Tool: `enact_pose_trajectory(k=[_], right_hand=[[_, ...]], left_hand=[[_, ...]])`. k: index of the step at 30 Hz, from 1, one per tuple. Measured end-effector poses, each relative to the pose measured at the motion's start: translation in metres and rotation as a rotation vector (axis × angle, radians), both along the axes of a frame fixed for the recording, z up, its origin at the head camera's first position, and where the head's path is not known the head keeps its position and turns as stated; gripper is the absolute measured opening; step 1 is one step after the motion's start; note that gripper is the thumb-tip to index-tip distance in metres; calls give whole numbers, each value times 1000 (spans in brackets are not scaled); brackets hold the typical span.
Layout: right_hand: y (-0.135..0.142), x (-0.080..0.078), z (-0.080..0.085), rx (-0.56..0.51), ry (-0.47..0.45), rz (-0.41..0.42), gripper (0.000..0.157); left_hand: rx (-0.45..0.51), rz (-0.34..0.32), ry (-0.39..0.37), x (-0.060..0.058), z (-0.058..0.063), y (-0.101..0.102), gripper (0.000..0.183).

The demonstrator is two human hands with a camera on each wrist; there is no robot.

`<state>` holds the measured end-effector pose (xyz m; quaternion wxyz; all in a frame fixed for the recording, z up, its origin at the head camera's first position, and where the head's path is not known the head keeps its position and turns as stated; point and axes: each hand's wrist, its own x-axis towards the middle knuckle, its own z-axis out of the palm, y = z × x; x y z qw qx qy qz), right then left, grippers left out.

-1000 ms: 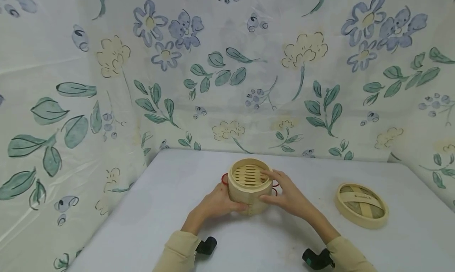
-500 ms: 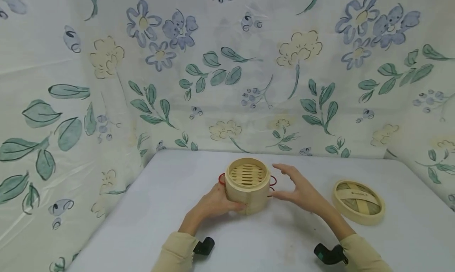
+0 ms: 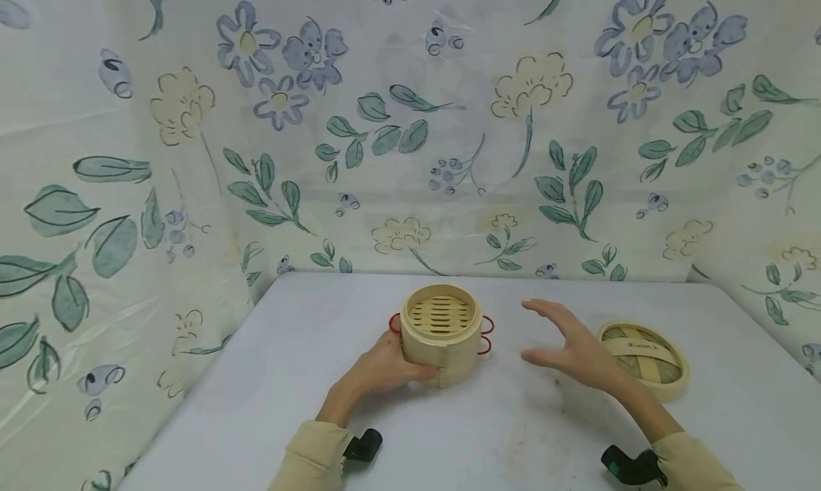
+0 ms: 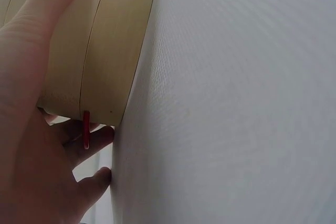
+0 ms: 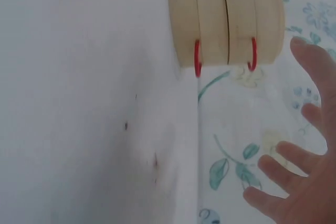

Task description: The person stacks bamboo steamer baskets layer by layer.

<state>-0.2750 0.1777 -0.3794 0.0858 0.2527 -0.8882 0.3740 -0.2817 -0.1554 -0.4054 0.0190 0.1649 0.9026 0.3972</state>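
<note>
A two-tier bamboo steamer [image 3: 442, 345] stands on the white table, its slatted inner floor visible from above and red loop handles on its sides. My left hand [image 3: 383, 366] grips its left side, with the thumb across the front; in the left wrist view the thumb lies along the steamer wall [image 4: 107, 45] and the other fingers reach behind by a red loop. My right hand [image 3: 577, 348] is apart from the steamer, thumb and fingers spread, holding nothing. Just beyond it on the right lies the round bamboo lid [image 3: 648, 355], partly covered by the wrist.
The white table [image 3: 256, 405] runs back to a floral-patterned sheet [image 3: 410, 156] hung behind it and at the sides. Small dark marks [image 5: 126, 126] dot the tabletop in front of the right hand. A black wrist camera [image 3: 631, 466] sits by each sleeve.
My right hand has let go of the steamer's right side and moved right, toward the lid. My left hand keeps its grip on the steamer. The head view has turned slightly right.
</note>
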Motion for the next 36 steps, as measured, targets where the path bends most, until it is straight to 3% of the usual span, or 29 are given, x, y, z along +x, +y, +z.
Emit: enact_pose_trajectory(k=[10,17,25,36], right_hand=[[41,2,1,-3,-13,-50,73],[69,6,2,49,49,-71,73],[103,3,0,31,65,-101,73],[125,-3,-20,56,59,-141,73]], left_hand=[[-10,6,1,0,2,0,93],[-1,3,-9,-1,1,1,93],[0,5,-11,-1,2,1,94],[-10,37,-35,-1,2,1,96]])
